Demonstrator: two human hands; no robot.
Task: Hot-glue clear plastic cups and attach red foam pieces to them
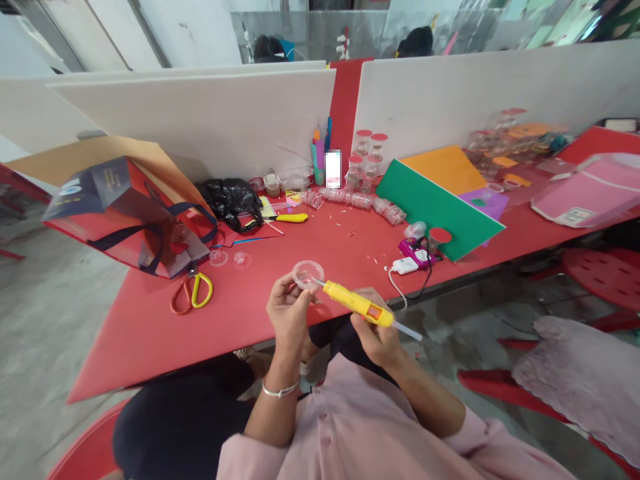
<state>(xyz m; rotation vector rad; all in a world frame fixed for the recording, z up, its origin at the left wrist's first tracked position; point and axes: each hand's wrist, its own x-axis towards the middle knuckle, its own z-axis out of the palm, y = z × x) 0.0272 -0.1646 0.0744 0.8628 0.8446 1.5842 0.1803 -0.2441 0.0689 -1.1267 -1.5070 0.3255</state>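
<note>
My left hand (290,303) pinches a small clear plastic cup (309,274) by its side, its round rim facing up, over the table's front edge. In my right hand (380,340) is a yellow hot glue gun (355,303), with a whitish glue stick (407,331) poking out of its back end. The gun's metal nozzle (319,283) points left and reaches the cup's rim; whether it touches cannot be made out. Scissors with a red and a yellow handle (201,291) lie to the left, near two clear plastic pieces (242,260).
On the red table (150,340) stand a paper bag (135,213), a black plastic bag (233,200), a yellow-handled cutter (290,218) and a row of stacked clear cups (360,200). To the right are a green board (440,207), a purple power socket (417,253) with cables and a pink bag (593,190).
</note>
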